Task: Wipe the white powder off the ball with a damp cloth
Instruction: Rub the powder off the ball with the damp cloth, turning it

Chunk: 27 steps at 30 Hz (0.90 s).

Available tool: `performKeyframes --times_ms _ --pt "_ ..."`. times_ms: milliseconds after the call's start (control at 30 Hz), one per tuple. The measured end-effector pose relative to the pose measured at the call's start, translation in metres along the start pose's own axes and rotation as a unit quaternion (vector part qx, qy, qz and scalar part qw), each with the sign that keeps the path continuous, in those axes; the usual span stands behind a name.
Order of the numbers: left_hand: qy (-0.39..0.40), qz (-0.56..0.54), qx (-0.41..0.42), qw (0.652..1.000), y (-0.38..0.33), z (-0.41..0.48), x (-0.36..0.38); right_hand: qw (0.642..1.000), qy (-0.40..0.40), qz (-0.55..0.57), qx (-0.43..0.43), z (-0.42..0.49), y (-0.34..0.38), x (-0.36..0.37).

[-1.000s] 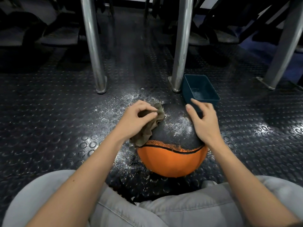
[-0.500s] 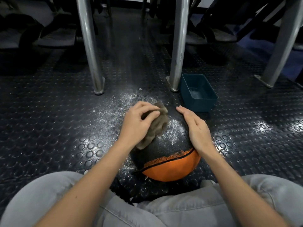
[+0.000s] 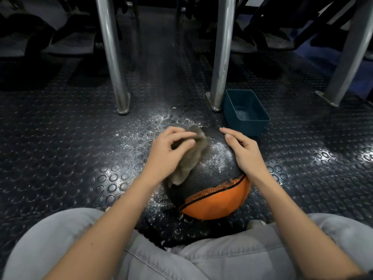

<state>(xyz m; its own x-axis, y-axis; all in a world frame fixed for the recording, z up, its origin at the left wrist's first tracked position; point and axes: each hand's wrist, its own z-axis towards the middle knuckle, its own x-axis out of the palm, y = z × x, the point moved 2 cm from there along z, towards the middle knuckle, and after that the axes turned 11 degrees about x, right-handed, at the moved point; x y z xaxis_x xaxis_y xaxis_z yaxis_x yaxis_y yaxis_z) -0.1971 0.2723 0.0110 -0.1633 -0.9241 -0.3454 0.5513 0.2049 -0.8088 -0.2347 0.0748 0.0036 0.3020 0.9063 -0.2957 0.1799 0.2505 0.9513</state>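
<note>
My left hand (image 3: 171,152) clenched the cloth (image 3: 191,160) at ten o'clock on the ball (image 3: 214,178), right hand (image 3: 248,156) flat. A hard swipe risked rolling it.

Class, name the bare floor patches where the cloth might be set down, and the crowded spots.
Free: floor left of the ball, between left post and left knee; floor right of the tub, before the right post. Crowded: the gap between ball, tub and middle post.

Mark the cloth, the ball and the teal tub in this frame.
cloth (image 3: 191,160), head view, its bunched middle.
ball (image 3: 220,205), head view, its orange lower panel.
teal tub (image 3: 248,127), head view, its near outer wall.
</note>
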Motion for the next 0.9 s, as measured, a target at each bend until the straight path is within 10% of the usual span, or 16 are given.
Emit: performKeyframes --times_ms 133,333,567,767,900 --pt "-0.096 -0.034 -0.216 0.971 0.024 0.007 -0.008 1.000 -0.010 0.004 0.013 0.002 0.000 0.003" --pt "0.026 0.047 0.080 0.995 -0.015 -0.006 0.010 0.999 -0.037 -0.006 0.021 0.003 -0.004 -0.002" --pt "-0.100 -0.074 -0.207 0.970 0.024 0.014 -0.010 0.999 -0.048 -0.020 0.010 0.002 0.004 0.009" --pt "0.049 0.038 0.073 0.995 -0.012 0.001 0.007 0.997 -0.067 -0.039 0.006 -0.006 -0.001 0.001" --pt "-0.030 -0.006 -0.083 0.996 0.012 0.013 -0.006 0.998 -0.065 -0.013 0.011 -0.002 0.000 0.003"
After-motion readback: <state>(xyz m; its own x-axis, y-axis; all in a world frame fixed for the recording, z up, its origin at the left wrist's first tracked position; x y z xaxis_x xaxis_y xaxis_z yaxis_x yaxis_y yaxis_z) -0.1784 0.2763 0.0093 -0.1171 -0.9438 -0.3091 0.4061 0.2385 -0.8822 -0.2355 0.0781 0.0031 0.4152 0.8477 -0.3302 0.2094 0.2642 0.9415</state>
